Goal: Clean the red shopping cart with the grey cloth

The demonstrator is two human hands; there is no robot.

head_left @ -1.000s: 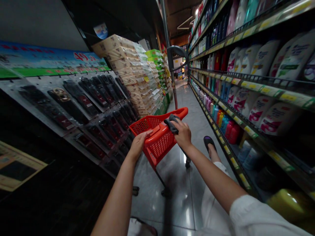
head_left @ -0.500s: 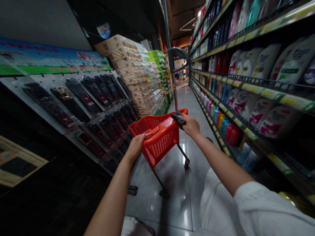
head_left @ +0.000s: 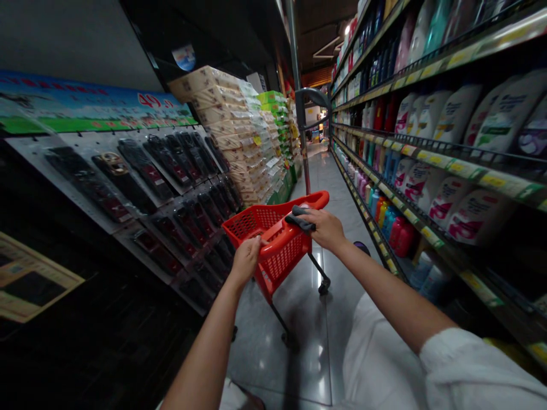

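Observation:
A small red plastic shopping cart (head_left: 282, 263) on dark legs with wheels stands on the tiled floor in front of me. My left hand (head_left: 247, 259) is closed over the left end of its red handle bar (head_left: 277, 243), the fingertips partly hidden. Under my right hand (head_left: 327, 229) is a dark grey cloth (head_left: 301, 218), pressed onto the top of the bar toward its right half. The fingers of that hand are bent over the cloth. Behind the bar, the cart's perforated basket shows partly.
Shelves of shampoo bottles (head_left: 464, 213) line the right side. A rack of packaged belts (head_left: 160, 156) stands at left, with stacked cartons (head_left: 222, 131) beyond it. A metal pole (head_left: 296, 62) with a dark loop rises beside the cart. The tiled aisle floor (head_left: 318, 171) runs ahead.
My right hand has slid the cloth left along the handle bar, from near its right corner toward the middle. My left hand appears slightly farther right and lower, still on the bar.

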